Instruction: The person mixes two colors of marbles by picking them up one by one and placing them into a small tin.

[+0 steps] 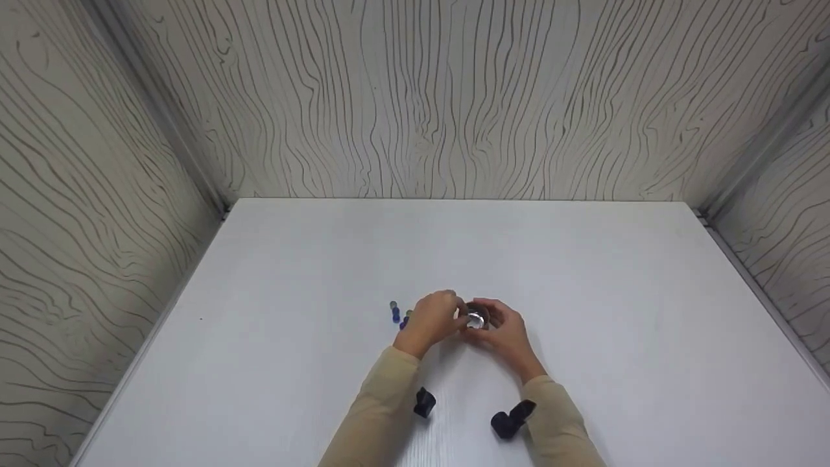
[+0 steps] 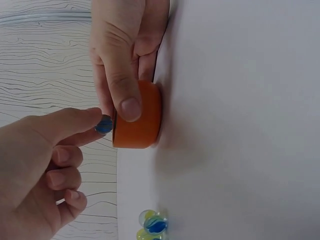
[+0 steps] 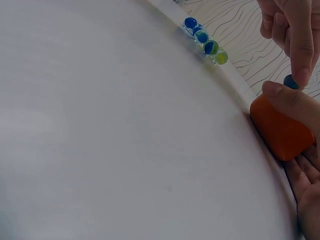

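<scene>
My left hand (image 1: 431, 319) pinches a blue glass marble (image 2: 104, 124) between thumb and forefinger, right at the rim of a small orange cup (image 2: 146, 127). Its other fingers are loosely curled. The cup stands upright on the white table, and its inside looks shiny and silvery in the head view. From the other side my right hand (image 1: 507, 332) grips the cup, thumb on the near wall. Left of the cup, several clear marbles with blue and yellow-green swirls (image 3: 201, 36) lie close together on the table. In the head view the left hand partly covers them.
The white table (image 1: 583, 272) stretches around the hands on every side. Wood-grain patterned panels (image 1: 415, 97) stand at its back and sides. Black wrist cameras (image 1: 508, 423) hang at both forearms, low over the tabletop.
</scene>
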`<control>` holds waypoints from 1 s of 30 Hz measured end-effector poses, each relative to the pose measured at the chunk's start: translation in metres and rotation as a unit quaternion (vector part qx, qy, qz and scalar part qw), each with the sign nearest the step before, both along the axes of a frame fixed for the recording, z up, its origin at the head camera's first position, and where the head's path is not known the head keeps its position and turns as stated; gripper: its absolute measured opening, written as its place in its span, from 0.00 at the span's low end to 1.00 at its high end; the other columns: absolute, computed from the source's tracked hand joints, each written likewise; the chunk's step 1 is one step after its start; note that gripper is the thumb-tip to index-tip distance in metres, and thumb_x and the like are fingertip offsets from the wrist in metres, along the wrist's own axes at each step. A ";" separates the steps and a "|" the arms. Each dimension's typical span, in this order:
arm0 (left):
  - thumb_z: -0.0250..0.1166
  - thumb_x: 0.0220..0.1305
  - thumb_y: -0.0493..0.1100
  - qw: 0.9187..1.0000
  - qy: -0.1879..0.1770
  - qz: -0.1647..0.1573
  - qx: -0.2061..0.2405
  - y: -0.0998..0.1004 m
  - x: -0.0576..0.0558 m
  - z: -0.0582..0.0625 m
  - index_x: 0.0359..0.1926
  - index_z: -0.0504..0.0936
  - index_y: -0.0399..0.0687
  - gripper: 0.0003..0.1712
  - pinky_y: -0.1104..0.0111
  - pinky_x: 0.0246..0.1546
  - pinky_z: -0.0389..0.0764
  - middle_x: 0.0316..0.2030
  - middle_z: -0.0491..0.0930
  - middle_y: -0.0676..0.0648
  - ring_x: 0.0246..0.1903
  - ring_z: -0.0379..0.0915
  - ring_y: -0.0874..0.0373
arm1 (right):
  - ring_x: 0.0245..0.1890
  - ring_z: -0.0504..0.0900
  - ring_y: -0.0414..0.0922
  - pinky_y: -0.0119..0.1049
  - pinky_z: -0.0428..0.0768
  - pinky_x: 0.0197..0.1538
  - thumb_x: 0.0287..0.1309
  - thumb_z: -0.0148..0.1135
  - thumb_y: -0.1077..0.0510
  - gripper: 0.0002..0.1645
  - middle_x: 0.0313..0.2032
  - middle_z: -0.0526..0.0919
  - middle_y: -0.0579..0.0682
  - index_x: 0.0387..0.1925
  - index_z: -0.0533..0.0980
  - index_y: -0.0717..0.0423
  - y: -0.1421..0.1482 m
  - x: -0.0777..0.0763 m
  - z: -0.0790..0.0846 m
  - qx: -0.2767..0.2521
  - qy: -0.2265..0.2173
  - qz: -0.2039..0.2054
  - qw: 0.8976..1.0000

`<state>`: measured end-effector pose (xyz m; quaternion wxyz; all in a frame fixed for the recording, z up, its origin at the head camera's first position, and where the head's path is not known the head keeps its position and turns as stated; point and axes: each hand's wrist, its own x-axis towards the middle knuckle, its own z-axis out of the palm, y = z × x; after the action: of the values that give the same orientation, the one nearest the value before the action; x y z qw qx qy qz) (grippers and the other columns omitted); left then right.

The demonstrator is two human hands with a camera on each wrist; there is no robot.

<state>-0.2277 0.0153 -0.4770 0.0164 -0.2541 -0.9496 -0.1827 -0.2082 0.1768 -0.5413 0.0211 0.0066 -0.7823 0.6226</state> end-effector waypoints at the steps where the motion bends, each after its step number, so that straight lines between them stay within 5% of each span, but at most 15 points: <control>1: 0.68 0.58 0.44 1.000 -0.001 -0.003 0.001 0.000 0.000 -0.001 0.33 0.88 0.47 0.06 0.73 0.31 0.73 0.30 0.83 0.50 0.26 0.66 0.63 | 0.63 0.76 0.55 0.43 0.70 0.68 0.43 0.74 0.67 0.31 0.55 0.81 0.60 0.53 0.76 0.62 0.000 0.000 0.000 -0.002 0.000 0.001 1.000; 12: 0.68 0.56 0.42 0.999 0.024 -0.020 0.005 0.001 0.000 -0.005 0.31 0.88 0.47 0.05 0.74 0.27 0.71 0.27 0.82 0.51 0.24 0.64 0.65 | 0.62 0.75 0.57 0.47 0.68 0.69 0.44 0.73 0.68 0.31 0.55 0.81 0.61 0.53 0.76 0.63 0.000 -0.001 0.000 0.002 0.009 0.004 1.000; 30: 0.67 0.59 0.43 1.000 -0.023 -0.001 0.015 -0.003 0.003 -0.005 0.38 0.89 0.48 0.08 0.72 0.34 0.76 0.33 0.85 0.48 0.29 0.72 0.62 | 0.63 0.76 0.55 0.46 0.69 0.69 0.43 0.75 0.64 0.32 0.56 0.81 0.59 0.54 0.76 0.60 0.000 0.000 -0.002 0.009 -0.002 -0.005 1.000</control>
<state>-0.2246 0.0122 -0.4816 -0.0014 -0.2509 -0.9465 -0.2028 -0.2085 0.1769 -0.5428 0.0228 0.0020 -0.7880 0.6152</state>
